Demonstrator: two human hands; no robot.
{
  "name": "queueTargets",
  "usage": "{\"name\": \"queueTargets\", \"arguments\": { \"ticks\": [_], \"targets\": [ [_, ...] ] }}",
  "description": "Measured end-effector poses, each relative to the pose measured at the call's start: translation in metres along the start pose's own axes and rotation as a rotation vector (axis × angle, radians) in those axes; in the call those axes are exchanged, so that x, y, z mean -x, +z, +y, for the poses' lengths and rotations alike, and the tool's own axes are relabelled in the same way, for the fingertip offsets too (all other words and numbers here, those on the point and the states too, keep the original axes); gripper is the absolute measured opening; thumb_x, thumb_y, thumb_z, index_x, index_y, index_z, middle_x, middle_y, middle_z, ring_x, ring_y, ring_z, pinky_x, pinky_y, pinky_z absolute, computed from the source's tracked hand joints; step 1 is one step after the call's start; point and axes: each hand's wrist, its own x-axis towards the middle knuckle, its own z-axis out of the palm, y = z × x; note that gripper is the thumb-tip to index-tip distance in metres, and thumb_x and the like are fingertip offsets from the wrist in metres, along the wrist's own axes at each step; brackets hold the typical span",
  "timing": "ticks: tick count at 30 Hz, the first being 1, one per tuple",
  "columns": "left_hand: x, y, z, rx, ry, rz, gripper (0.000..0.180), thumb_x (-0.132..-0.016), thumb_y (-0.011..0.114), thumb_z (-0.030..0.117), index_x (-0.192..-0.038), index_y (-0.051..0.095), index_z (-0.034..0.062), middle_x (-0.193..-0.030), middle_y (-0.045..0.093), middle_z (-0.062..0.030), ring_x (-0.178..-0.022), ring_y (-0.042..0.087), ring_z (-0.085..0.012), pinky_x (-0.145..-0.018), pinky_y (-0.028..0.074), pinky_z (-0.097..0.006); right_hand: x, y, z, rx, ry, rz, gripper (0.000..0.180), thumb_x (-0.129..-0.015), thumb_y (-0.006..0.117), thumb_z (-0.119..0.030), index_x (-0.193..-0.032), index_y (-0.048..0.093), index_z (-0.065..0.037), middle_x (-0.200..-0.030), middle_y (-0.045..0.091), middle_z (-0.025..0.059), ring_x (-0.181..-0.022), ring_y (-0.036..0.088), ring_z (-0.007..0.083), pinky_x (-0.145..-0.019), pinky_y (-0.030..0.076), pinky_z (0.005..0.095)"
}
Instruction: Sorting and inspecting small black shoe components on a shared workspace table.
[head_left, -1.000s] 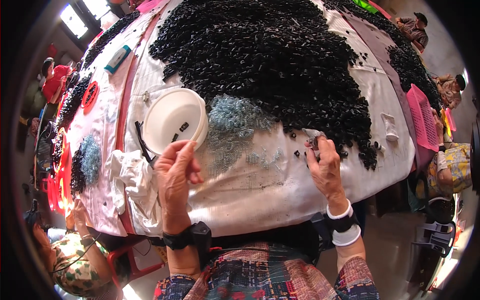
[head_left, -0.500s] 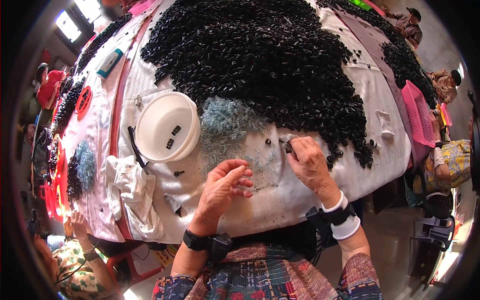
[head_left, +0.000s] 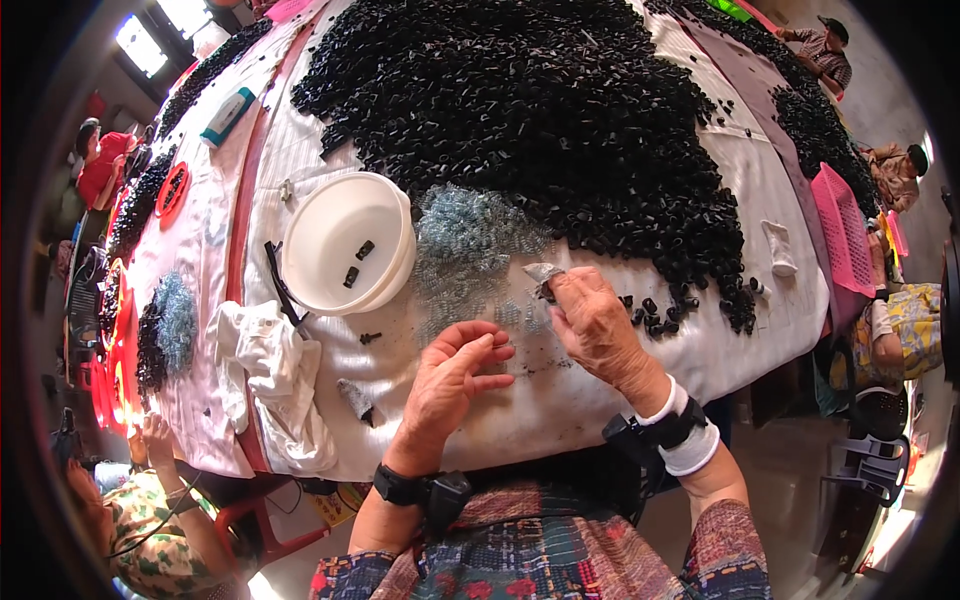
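My right hand grips a small grey-and-black pointed piece, its pale tip sticking out past the fingers. My left hand is palm inward, thumb and forefinger tips brought together and the other fingers loosely bent; anything in the pinch is too small to make out. Just beyond both hands lies a heap of small clear bluish springs, some strewn toward me. Behind it spreads a large mound of small black plastic parts. At the left a white plastic bowl holds two black pieces.
White crumpled cloth lies left of my left hand, near another grey-and-black scrap. A black strip rests against the bowl. A pink basket stands at the table's right edge. Other people sit around the table, one at the near left.
My right hand has moved left and slightly nearer the springs, still holding the pointed piece, whose tip now shows more. The left hand keeps its pinch. The view has shifted slightly.
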Motion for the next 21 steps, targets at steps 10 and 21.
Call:
{"name": "queueTargets", "arguments": {
  "ticks": [10, 21],
  "targets": [
    [-0.003, -0.002, -0.001, 0.06, 0.05, -0.01, 0.021, -0.091, 0.059, 0.013, -0.11, 0.057, 0.0052, -0.108, 0.061, -0.0075, -0.1, 0.06, -0.0187, -0.078, 0.053, -0.031, 0.006, 0.006, -0.007, 0.15, -0.042, 0.021, 0.025, -0.073, 0.062, 0.0, -0.098, 0.057, -0.002, -0.093, 0.06, 0.0124, -0.093, 0.056, 0.029, -0.081, 0.046, 0.0377],
    [-0.006, 0.016, 0.002, 0.064, 0.003, -0.083, 0.014, -0.092, 0.056, 0.012, -0.103, 0.056, 0.004, -0.095, 0.063, -0.0109, -0.081, 0.065, -0.0178, -0.063, 0.056, -0.03, 0.058, -0.051, 0.06, 0.257, 0.296, 0.115, 0.038, -0.069, 0.063, 0.001, -0.106, 0.053, 0.001, -0.087, 0.058, 0.0122, -0.082, 0.055, 0.03, -0.076, 0.046, 0.0395]
  ]
}}
